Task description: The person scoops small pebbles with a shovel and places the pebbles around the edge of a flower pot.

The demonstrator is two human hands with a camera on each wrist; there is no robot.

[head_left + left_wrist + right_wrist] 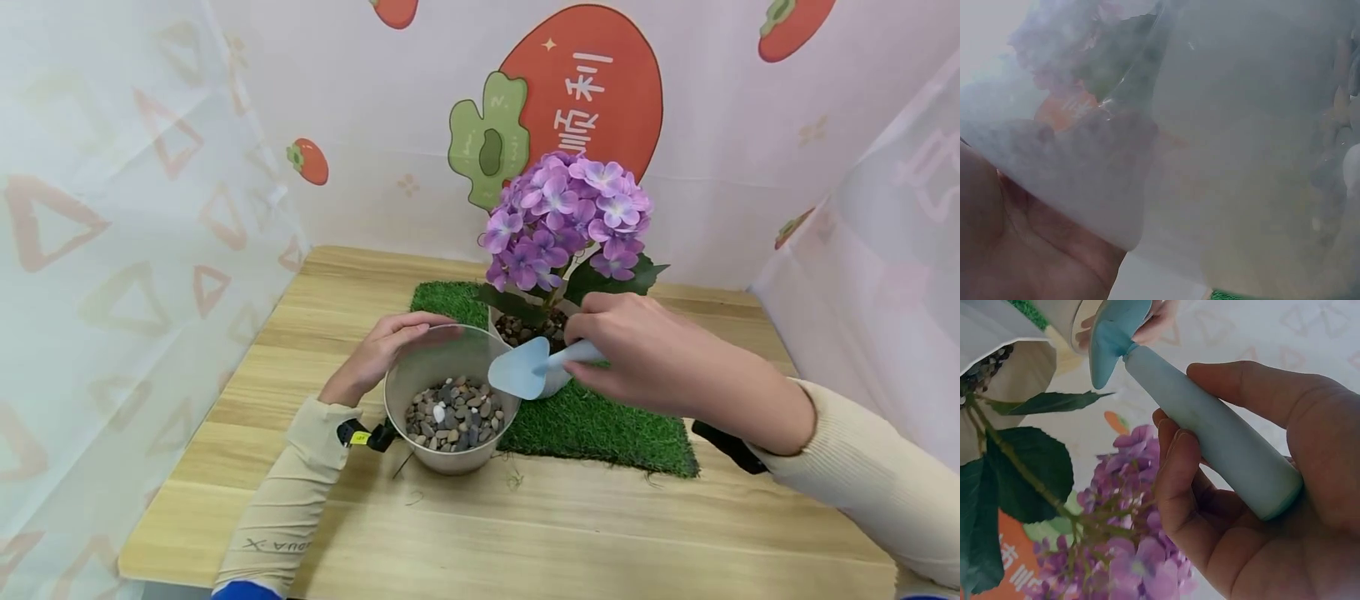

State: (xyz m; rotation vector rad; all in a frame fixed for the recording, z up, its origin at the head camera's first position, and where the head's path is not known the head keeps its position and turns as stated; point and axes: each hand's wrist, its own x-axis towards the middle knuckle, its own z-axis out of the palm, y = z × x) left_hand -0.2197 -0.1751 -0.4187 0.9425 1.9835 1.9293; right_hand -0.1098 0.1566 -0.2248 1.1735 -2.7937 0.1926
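My right hand (637,354) grips the pale blue handle of a small trowel (520,371). Its blade hovers over the right rim of the translucent bucket (450,346), between bucket and flowerpot. In the right wrist view, the fingers and thumb wrap the trowel handle (1210,431). My left hand (382,350) holds the bucket at its left and far side, palm against the wall in the left wrist view. Grey and brown pebbles (457,417), one of them white, lie inside the bucket. A purple hydrangea (562,217) stands in a white pot (553,383) holding pebbles, partly hidden by my right hand.
A green artificial grass mat (600,433) lies beneath the pot. Both rest on a wooden table (600,517), with loose grass strands near the bucket. Patterned cloth (390,100) hangs behind and on both sides.
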